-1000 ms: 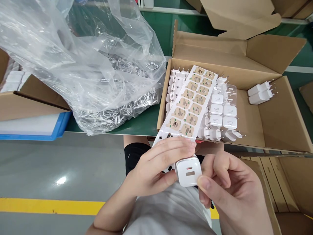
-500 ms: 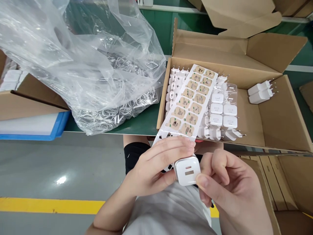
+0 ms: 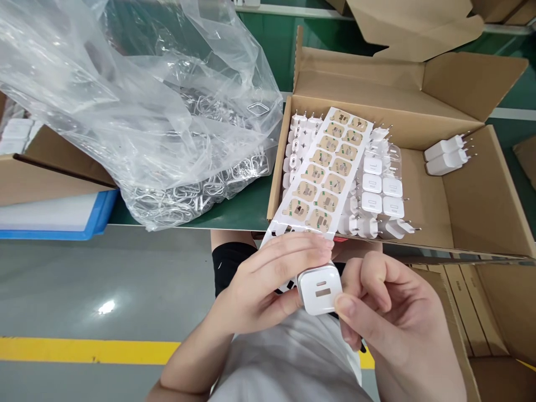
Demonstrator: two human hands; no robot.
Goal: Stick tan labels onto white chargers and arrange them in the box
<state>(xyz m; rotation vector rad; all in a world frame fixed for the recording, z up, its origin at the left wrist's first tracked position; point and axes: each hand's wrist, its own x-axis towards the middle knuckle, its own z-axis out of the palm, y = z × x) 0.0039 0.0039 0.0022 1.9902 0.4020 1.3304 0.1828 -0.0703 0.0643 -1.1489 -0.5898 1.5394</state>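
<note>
My left hand [image 3: 272,279] is closed around a white USB wall charger [image 3: 321,291], its port face turned up toward me. Two slots show in that face, a short one and a longer one. Under the same hand runs the lower end of a sticker sheet [image 3: 324,167] with rows of tan adhesive pads, which leans up over the box. My right hand [image 3: 385,312] has its fingers curled, with the thumb tip on the charger's right edge. The fingertips behind that edge are partly hidden.
An open cardboard box [image 3: 473,195] holds several white chargers [image 3: 372,183], with two more [image 3: 448,155] at its right side. Left of it lies a clear plastic bag [image 3: 201,139] of white-and-silver frame-like parts. A blue-edged tray [image 3: 98,215] sits at far left.
The view has shifted very slightly. Both hands keep the same hold at the charger, with no clear movement between them.
</note>
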